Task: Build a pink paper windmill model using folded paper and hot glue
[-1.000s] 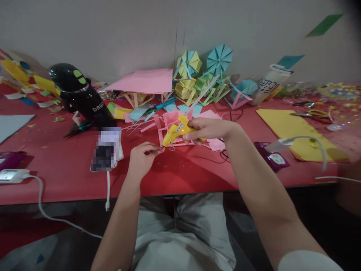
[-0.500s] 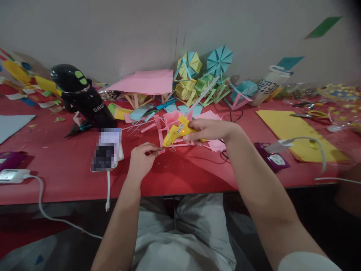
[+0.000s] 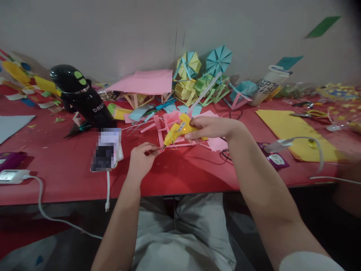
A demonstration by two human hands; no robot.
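My right hand (image 3: 208, 128) is wrapped round a yellow hot glue gun (image 3: 176, 131), with a long clear glue stick (image 3: 205, 92) standing out of its back end. The gun's nozzle points down and left, at the fingertips of my left hand (image 3: 143, 156). Those fingertips are pinched on the end of a small pink paper piece (image 3: 161, 151), mostly hidden by them. Whether the nozzle touches the paper I cannot tell. Behind the gun lie pink paper strips (image 3: 158, 130) and a pink rolled paper stick (image 3: 183, 145).
Left of my hands lies a phone (image 3: 105, 150) beside a black bottle (image 3: 84, 99). Folded paper umbrellas (image 3: 219, 61) and a pink paper roof (image 3: 143, 82) stand along the wall. To the right are a purple power socket (image 3: 275, 158), yellow paper (image 3: 299, 131) and scissors (image 3: 313, 114).
The glue gun and my right hand have shifted very slightly, with the nozzle still at my left fingertips. My left hand has hardly moved.
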